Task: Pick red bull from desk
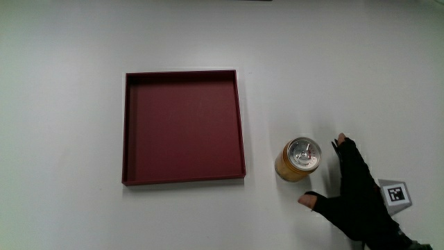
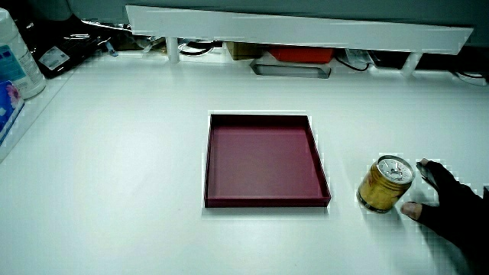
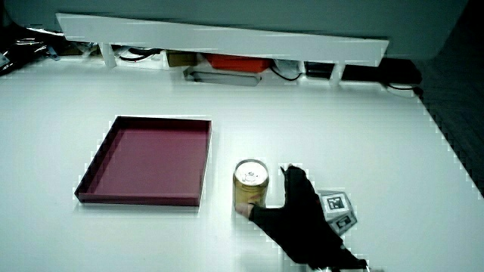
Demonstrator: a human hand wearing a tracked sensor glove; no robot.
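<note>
One gloved hand (image 1: 357, 198) sits nearest the person, with its patterned cube (image 1: 394, 193) on the back. The fingers are spread wide and the thumb is stretched out, forming an open cradle just beside the can (image 1: 300, 160) and holding nothing. Whether the thumb tip already touches the can's base, I cannot tell. The can stands upright on the bare white desk between the hand and the dark red tray (image 1: 126, 125). Its body looks gold with a silver lid, not the usual Red Bull colours.

The likely risk is a push rather than a grip. If the thumb closes low before the fingers wrap round, the can may tip or skid against the tray wall close by. The empty tray fills the middle of the frame and blocks nothing. Farther off in a side view are the low white partition (image 2: 298, 30), clutter beneath it including a red box (image 2: 302, 53), and a white bottle (image 2: 15, 53) at the table's edge, all well apart from the can
</note>
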